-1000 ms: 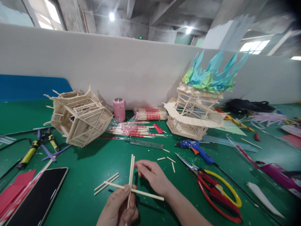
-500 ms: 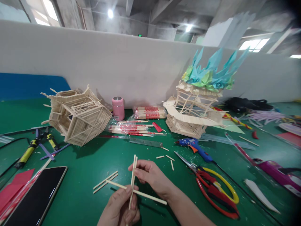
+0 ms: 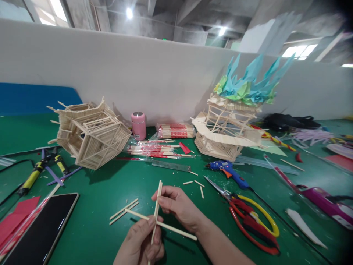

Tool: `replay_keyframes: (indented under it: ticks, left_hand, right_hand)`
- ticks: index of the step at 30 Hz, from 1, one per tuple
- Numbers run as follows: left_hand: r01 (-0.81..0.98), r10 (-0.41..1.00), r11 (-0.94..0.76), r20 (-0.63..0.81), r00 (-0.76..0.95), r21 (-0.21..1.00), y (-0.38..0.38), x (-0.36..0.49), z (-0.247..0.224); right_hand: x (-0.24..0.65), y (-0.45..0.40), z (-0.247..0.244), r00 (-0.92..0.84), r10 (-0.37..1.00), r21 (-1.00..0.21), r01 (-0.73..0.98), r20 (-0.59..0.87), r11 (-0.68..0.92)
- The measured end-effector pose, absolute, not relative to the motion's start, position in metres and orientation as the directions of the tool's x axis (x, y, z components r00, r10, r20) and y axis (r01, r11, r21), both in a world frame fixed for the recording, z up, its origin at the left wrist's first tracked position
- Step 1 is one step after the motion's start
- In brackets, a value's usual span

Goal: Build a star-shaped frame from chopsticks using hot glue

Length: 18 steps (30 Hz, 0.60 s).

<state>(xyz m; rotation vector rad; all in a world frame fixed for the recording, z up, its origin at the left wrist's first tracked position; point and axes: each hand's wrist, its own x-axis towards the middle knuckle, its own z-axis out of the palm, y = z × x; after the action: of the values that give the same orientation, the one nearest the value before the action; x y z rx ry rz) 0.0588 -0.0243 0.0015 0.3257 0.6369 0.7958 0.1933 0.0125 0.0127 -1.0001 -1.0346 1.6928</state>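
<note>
My left hand (image 3: pixel 143 237) pinches thin wooden sticks where they cross, at the lower middle of the head view. One crossing stick (image 3: pixel 179 230) slants from upper left to lower right. Two more upright sticks (image 3: pixel 158 197) lean almost together, and my right hand (image 3: pixel 176 206) grips their upper part between thumb and fingers. The sticks' meeting point is partly covered by my left thumb. Just left of my hands, two loose sticks (image 3: pixel 124 211) lie side by side on the green table (image 3: pixel 93 228).
Scissors (image 3: pixel 245 217) and a blue glue gun (image 3: pixel 228 173) lie to the right. A phone (image 3: pixel 41 228) lies at left. Behind stand two stick-built models (image 3: pixel 99 143) (image 3: pixel 217 143), a pink flask (image 3: pixel 138 126) and packs of sticks (image 3: pixel 176 131).
The upright sticks lean slightly further right at the top. Both hands keep their hold; the view has shifted a little.
</note>
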Motion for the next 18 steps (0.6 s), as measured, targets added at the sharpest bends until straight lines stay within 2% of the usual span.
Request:
replay_keyframes:
  ticks: [18]
  left_hand:
    - [-0.579, 0.711, 0.703, -0.438, 0.551, 0.413, -0.0217, 0.0570, -0.0053]
  right_hand:
    - [0.1922, 0.0151, 0.0133, -0.236, 0.945, -0.950, -0.163, -0.225, -0.267]
